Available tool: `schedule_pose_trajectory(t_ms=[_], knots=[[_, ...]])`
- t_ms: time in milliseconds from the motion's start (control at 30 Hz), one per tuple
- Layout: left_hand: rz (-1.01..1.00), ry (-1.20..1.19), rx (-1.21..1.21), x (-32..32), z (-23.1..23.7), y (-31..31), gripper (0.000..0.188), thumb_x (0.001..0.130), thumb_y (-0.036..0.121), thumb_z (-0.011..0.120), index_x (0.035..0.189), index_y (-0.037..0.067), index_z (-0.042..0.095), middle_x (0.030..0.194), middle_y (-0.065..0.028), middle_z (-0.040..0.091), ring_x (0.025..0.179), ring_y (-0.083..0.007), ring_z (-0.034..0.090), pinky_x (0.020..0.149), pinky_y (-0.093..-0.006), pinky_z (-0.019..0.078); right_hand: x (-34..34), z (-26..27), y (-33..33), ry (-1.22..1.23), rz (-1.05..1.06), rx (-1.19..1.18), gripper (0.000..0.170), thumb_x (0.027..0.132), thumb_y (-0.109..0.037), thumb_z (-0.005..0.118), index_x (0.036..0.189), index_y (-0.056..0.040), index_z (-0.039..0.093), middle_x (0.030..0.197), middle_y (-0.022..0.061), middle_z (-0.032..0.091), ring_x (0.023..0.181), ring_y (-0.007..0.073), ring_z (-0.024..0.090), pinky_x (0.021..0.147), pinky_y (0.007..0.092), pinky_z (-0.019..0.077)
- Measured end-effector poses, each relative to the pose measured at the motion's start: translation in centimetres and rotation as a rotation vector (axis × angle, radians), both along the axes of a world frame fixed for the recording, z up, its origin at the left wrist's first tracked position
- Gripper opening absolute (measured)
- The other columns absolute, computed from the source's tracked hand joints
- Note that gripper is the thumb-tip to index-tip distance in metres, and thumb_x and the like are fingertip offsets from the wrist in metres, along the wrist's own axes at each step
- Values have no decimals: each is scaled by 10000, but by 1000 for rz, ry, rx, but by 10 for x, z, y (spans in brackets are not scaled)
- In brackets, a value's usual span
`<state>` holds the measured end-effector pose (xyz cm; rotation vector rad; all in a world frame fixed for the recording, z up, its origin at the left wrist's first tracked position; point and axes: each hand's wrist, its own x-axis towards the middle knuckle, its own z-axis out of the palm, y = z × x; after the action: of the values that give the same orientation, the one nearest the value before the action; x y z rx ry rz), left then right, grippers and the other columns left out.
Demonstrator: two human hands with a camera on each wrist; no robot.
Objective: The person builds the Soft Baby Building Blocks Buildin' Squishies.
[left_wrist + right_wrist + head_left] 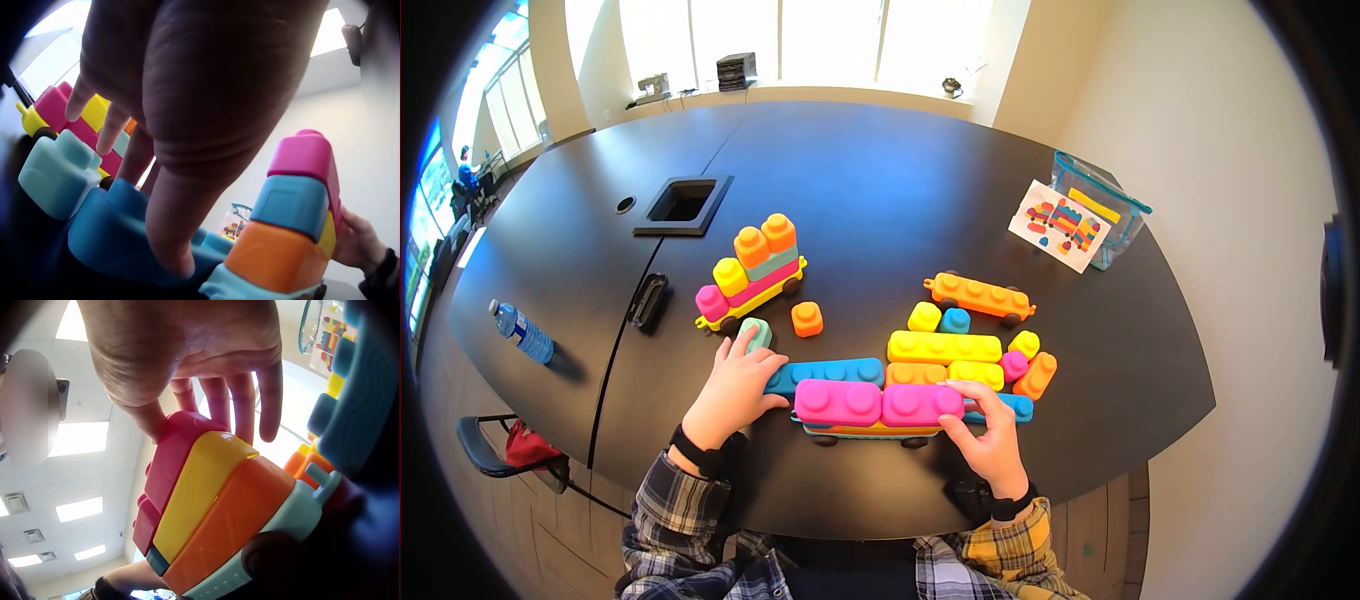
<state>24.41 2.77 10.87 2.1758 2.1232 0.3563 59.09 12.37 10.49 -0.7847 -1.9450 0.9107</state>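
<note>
In the head view my right hand (992,440) grips the right end of a stacked toy train car, thumb on the near side of its pink top block (922,404) and fingers on the far side. A second pink block (838,402) sits beside it, over yellow, blue and orange layers (234,512) on a light-blue wheeled base (290,515). My left hand (730,388) straddles the left end of a long blue block (830,374), thumb in front and index finger behind. Its other fingers reach over a mint block (59,172).
A built yellow-based car (755,278) stands behind my left hand, an orange block (807,319) next to it. Loose yellow (945,347), orange and blue blocks lie beyond the held car, with an orange wheeled base (980,296). A picture card (1060,226) leans on a clear bag.
</note>
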Motion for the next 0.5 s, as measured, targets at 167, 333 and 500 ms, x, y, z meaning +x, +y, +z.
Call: schedule_pose_trajectory(t_ms=[167,333,500], knots=[[-8,-3,6,-5,-7,5,501,801,199,865,1264,105,697,1257,-101,698,1479,-431,421,1185,-613,359,1,-1,1,-13,20,21,390,925,-119,802,1281,-26,675,1212,125,757,1111,239,730,937,355,581],[48,-452,277,-3,25,3,494,778,40,840,1239,25,662,1185,-170,682,1178,-413,652,1001,-457,532,-1,-2,0,-7,2,37,411,897,-139,839,1265,-23,695,1167,141,753,1062,277,729,908,365,581],[17,-454,520,18,62,-5,545,786,83,880,1277,14,655,1197,-161,690,1072,-365,682,948,-405,544,-2,20,1,-126,16,141,482,896,-162,845,1321,-29,662,1263,144,732,1142,295,711,984,390,557]])
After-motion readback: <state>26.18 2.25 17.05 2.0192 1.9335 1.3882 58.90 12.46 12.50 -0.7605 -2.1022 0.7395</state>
